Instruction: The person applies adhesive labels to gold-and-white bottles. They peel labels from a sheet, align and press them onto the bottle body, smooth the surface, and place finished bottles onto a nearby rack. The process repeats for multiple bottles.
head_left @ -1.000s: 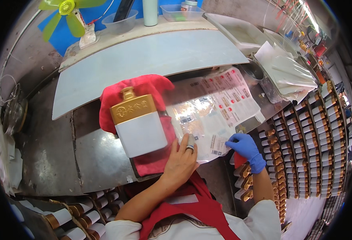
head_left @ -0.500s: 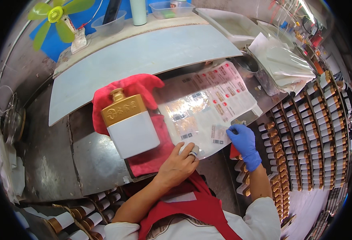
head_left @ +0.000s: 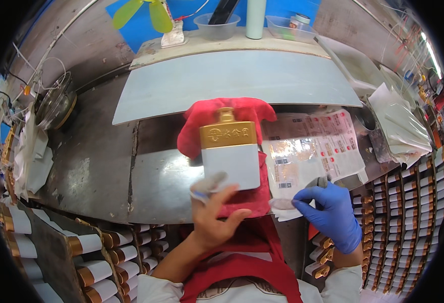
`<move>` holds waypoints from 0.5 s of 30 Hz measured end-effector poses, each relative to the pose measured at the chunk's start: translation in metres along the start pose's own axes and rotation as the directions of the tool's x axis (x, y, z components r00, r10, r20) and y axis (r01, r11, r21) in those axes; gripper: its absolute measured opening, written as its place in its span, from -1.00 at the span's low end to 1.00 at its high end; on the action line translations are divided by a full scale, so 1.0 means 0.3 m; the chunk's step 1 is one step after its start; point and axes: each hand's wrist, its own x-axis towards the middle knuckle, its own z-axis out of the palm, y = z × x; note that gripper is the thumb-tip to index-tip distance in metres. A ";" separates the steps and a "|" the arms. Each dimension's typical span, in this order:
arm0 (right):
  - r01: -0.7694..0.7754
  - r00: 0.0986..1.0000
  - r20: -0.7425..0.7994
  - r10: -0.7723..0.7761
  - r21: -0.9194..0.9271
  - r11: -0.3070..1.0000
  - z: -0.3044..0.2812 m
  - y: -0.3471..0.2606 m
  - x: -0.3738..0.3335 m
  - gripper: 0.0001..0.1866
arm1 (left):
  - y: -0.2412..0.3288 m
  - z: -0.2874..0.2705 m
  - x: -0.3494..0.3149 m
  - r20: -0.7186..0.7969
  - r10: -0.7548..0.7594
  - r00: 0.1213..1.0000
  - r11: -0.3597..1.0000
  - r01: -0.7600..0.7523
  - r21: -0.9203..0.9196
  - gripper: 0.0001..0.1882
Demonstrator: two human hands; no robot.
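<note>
A flat flask-shaped bottle (head_left: 231, 164), gold at the neck and shoulder and white below, lies on a red cloth (head_left: 194, 126). Over its lower left edge, my bare left hand (head_left: 214, 212) has its fingers spread and holds nothing. Whitish-grey covers sit on some of those fingertips, blurred by motion. In a blue glove, my right hand (head_left: 330, 212) pinches the edge of a small clear label (head_left: 282, 204) between thumb and finger, by the near edge of the label sheet (head_left: 302, 169). Printed labels with red dots fill part of that sheet.
A pale board (head_left: 242, 76) spans the back of the dark metal table (head_left: 80, 166). Behind it are plastic tubs (head_left: 217, 28), a pale green cylinder (head_left: 256, 20) and a fan (head_left: 144, 14). White sheets (head_left: 398, 121) stand at right. Racks of similar bottles (head_left: 408, 217) flank both sides.
My view has turned, shifting the table rightward in it. My left hand has gone from the sheet to the bottle, fingers now spread. The right has drawn a label off the sheet towards me.
</note>
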 end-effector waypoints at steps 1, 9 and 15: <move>-0.081 0.996 0.053 0.075 0.113 0.990 0.007 -0.020 0.026 -0.89 | -0.006 -0.028 0.021 -0.004 -0.118 0.993 0.992 0.118 -0.046 -0.33; -0.183 0.983 0.069 0.171 0.222 0.958 0.260 0.017 0.271 -0.81 | -0.146 -0.033 0.051 0.173 -0.183 0.968 0.979 0.196 -0.057 0.22; -0.166 0.984 0.068 0.164 0.020 0.986 0.266 0.004 0.304 -0.80 | -0.205 0.026 0.064 0.078 -0.327 0.942 0.909 0.336 -0.246 -0.02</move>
